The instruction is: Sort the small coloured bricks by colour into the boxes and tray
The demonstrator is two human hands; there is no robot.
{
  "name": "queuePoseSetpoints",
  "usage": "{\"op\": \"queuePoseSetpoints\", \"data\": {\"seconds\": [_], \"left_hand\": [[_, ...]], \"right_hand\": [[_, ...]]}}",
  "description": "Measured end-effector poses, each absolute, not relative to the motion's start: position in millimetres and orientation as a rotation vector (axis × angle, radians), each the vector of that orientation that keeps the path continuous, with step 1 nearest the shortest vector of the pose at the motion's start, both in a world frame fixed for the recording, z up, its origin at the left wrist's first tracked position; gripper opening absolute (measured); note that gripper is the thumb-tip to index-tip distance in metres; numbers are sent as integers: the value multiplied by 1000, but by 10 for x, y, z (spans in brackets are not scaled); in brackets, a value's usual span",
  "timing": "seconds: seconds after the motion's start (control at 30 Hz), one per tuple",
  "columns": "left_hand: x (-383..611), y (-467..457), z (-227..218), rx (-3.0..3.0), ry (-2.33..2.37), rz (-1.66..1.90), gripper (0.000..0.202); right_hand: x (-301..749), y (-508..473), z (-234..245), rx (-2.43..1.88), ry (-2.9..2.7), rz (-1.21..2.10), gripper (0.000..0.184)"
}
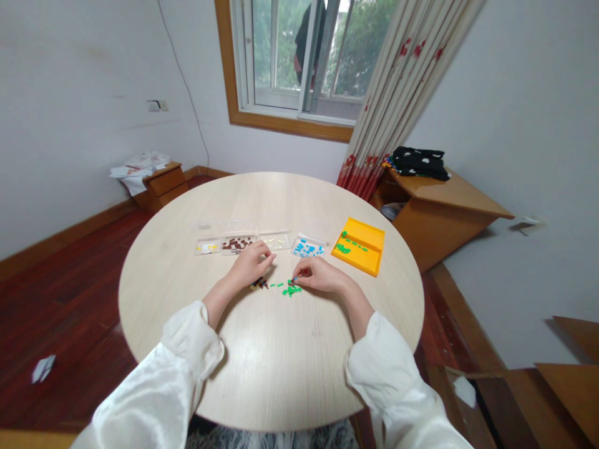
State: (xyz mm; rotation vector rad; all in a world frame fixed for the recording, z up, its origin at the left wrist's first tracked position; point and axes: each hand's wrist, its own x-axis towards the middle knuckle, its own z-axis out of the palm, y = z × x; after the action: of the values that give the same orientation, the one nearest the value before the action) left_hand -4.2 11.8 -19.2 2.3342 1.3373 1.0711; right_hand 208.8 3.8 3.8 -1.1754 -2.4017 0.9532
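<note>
My left hand [253,264] is palm down over the table, fingers loosely bent and thumb a little apart, with nothing visible in it. Just below it lies a small cluster of dark and yellow toy bricks [259,284]. My right hand [320,275] pinches a tiny toy brick between thumb and fingertips; its colour is hard to make out. Under those fingertips spreads a loose pile of green bricks [291,291]. Two more green bricks [276,285] lie between the hands.
Clear boxes hold yellow pieces [213,247], brown bricks [233,244], pale pieces [281,241] and blue bricks [312,247]. An open orange case [369,256] with green bricks sits at the right on the round table [253,380]. A person [304,47] is partly visible beyond the window.
</note>
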Motion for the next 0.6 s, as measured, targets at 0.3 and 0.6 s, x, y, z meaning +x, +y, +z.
{"op": "queuePoseSetpoints", "data": {"seconds": [0.3,0.6], "left_hand": [[-35,102,-183,2312,1326,1072,20],[34,62,-117,2092,1170,1036,21]], "right_hand": [[2037,6,52,-1126,-2240,1036,11],[1861,-10,-19,-1094,-1925,983,13]]}}
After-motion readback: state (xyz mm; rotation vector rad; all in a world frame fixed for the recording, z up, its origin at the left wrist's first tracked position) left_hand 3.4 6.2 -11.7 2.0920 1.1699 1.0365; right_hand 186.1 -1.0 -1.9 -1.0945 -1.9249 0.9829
